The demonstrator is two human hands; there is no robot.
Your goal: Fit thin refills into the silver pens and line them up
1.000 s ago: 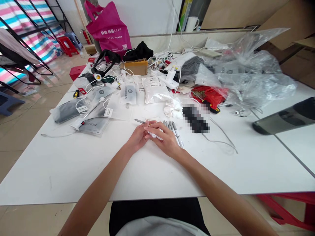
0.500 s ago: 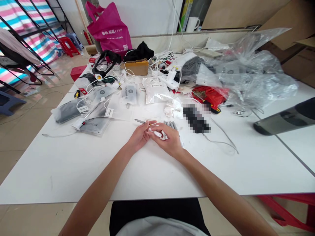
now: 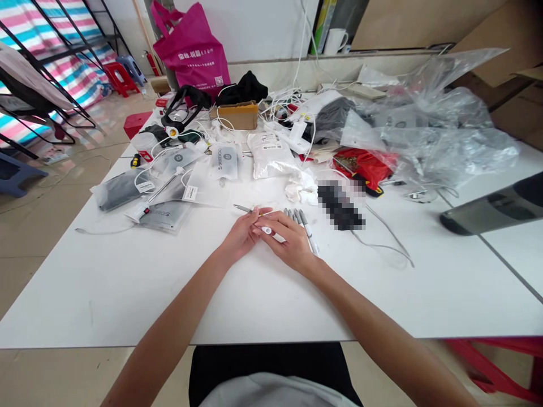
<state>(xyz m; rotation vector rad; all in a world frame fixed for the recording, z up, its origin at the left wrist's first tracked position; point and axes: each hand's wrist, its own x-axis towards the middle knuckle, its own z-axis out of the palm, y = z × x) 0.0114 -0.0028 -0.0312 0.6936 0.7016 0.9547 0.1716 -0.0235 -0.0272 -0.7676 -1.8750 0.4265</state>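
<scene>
Fingers (image 3: 251,224) of left hand (image 3: 240,239) and right hand (image 3: 290,244) pinch one white pen (image 3: 266,230), four grey pens (image 3: 302,218) alongside.

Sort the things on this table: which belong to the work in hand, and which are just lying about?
In hand: white pen, gripped by left hand and right hand; row of grey pens beside the right hand; silver-tipped pen just beyond the left hand.
Lying about: pink bag, sealed pouches, cardboard box, clear plastic bags, red packet, white mug.
</scene>
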